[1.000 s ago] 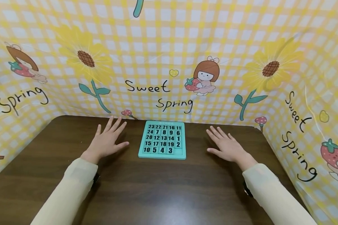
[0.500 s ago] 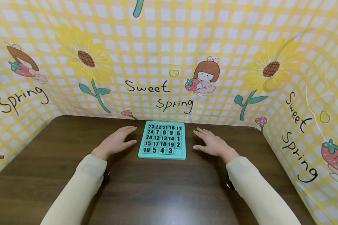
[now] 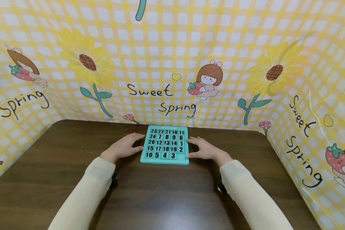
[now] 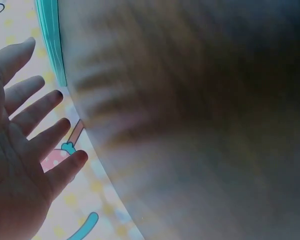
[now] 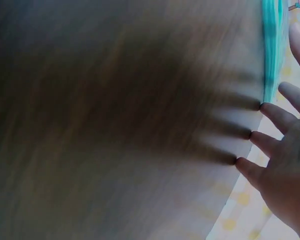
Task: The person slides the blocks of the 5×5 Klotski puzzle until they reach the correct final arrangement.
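Checked cloth [image 3: 149,54]: yellow and white, "Sweet Spring" printed on it, walling the far edge and both sides.
Brown table [image 3: 172,198]: wood-grained, and I have both hands over it.
Number puzzle [image 3: 164,162]: turquoise, flat near the table's far edge, between the hands.
Left hand [image 3: 123,147]: fingers spread wide, just beside the puzzle's left edge.
Right hand [image 3: 204,150]: fingers spread, tips at the right edge; I can't tell whether they touch.
Number tiles [image 3: 166,143]: seated in rows, 23 at far left.
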Demonstrator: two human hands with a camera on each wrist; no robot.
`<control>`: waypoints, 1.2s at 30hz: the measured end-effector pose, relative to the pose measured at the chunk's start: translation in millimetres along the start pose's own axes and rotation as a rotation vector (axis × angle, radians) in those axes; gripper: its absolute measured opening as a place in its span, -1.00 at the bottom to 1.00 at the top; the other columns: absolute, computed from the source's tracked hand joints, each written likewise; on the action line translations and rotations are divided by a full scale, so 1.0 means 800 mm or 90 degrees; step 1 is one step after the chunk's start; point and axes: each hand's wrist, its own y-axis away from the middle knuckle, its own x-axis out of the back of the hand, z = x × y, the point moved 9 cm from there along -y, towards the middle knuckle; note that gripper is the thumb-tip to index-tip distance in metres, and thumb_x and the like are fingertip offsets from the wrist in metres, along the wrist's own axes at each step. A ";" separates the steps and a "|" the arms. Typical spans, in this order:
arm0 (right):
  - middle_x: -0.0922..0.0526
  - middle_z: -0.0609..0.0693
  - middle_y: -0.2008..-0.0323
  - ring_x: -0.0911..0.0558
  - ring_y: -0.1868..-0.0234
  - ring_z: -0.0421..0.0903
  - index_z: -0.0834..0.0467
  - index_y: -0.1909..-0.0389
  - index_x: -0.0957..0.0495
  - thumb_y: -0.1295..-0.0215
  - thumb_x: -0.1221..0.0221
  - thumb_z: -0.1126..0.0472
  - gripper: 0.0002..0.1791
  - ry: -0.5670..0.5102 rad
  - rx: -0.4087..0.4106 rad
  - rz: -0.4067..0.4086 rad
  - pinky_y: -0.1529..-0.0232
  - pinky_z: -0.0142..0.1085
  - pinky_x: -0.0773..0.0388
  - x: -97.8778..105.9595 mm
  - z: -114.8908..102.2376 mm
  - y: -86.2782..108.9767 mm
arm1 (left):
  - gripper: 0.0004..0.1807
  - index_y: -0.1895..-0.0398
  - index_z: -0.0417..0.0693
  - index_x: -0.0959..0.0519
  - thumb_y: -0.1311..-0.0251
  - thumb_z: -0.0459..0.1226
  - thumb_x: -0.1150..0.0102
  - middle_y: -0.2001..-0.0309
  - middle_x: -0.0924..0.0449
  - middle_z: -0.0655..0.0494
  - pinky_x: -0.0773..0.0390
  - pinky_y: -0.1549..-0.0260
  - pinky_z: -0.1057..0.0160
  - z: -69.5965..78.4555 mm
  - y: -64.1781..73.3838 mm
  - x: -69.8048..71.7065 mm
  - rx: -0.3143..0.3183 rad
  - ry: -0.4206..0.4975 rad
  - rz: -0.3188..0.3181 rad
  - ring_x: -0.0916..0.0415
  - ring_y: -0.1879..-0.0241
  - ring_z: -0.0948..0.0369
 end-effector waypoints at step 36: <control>0.15 0.01 -0.62 0.32 -0.61 0.19 -0.08 -0.59 0.01 -0.24 -0.32 -0.14 0.00 -0.002 -0.063 -0.065 -0.42 0.42 0.34 -0.019 0.004 0.030 | -0.36 -0.35 -0.31 -0.41 -0.29 -0.17 -0.29 -0.26 -0.43 -0.25 -0.44 -0.23 -0.14 0.032 -0.005 -0.017 0.017 0.031 -0.065 -0.44 -0.24 -0.14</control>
